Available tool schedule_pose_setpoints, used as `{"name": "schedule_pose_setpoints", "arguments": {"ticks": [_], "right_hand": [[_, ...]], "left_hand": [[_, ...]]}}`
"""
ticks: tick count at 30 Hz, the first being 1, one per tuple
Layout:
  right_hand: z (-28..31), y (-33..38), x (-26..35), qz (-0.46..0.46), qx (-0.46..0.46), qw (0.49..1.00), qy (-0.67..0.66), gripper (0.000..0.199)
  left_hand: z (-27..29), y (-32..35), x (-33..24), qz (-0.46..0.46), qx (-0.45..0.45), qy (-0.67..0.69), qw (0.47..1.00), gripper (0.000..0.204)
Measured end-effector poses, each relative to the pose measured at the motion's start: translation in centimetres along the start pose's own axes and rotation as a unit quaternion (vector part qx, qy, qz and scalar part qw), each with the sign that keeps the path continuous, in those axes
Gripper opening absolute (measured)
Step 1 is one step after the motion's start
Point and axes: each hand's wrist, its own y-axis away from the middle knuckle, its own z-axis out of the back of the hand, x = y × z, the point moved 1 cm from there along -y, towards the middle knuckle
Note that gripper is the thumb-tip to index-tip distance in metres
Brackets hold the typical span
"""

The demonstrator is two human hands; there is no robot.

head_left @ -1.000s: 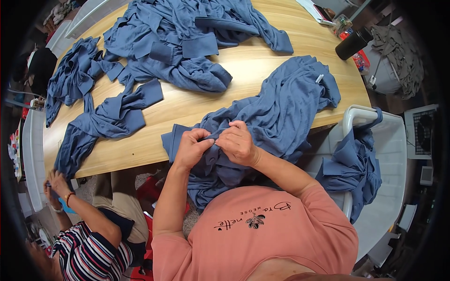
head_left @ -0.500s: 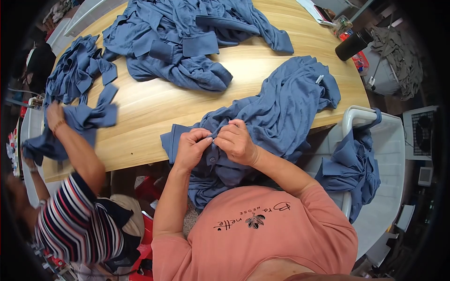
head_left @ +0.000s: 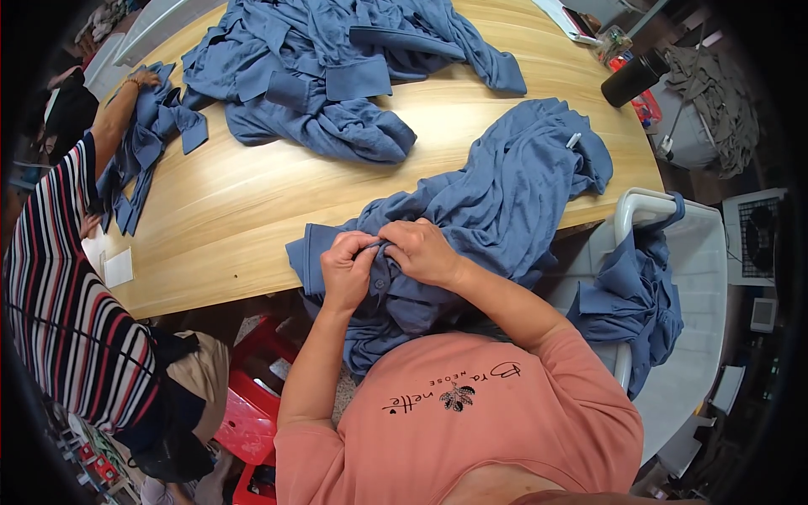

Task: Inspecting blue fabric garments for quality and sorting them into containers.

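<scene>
The blue garment (head_left: 497,202) lies over the near edge of the worktop (head_left: 252,210); its lower part hangs down from this edge toward the person's lap. Its long axis goes from the near edge diagonally up to the right edge of the worktop, where a small white tag shows on the cloth.

The left hand (head_left: 349,271) and the right hand (head_left: 422,251) are together at the near edge, touching each other. Both are closed and pinch one small fold of the cloth between the fingers, close to a band that looks like a collar or placket.

The cloth looks like thin knit. I judge it soft, light and a little stretchy; it will fold and slip easily and keeps no shape. A hem or the firmer band seems the better place to take hold.

At the far left corner another person's hand (head_left: 143,80) rests on a smaller blue piece (head_left: 143,143). A big heap of blue garments (head_left: 337,67) lies at the far edge.
</scene>
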Motion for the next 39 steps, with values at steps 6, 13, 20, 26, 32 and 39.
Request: {"name": "schedule_pose_setpoints", "arguments": {"ticks": [6, 13, 20, 26, 32, 39], "right_hand": [[-0.4, 0.4, -0.5, 0.021, -0.055, 0.998, 0.038, 0.014], [-1.4, 0.2, -1.3, 0.017, -0.094, 0.994, 0.051, 0.013], [1.1, -0.4, -1.5, 0.024, -0.148, 0.979, 0.136, 0.01], [0.5, 1.0, -0.5, 0.273, 0.05, 0.948, 0.159, 0.013], [0.2, 0.2, -1.9, 0.169, 0.085, 0.979, 0.073, 0.014], [0.7, -0.1, -1.6, 0.116, 0.04, 0.992, -0.027, 0.024]], "left_hand": [[-1.3, 0.1, 0.0, -0.022, -0.078, -0.052, 0.995, 0.009], [-2.5, 0.3, 0.1, -0.139, -0.132, -0.189, 0.963, 0.011], [1.5, -1.3, -0.5, -0.138, -0.072, -0.321, 0.934, 0.011], [2.5, -1.5, 0.7, -0.092, -0.036, -0.241, 0.965, 0.01], [1.9, -0.5, -1.0, -0.17, -0.123, -0.252, 0.945, 0.02], [0.4, 2.9, -4.1, -0.146, -0.047, -0.32, 0.935, 0.017]]}}
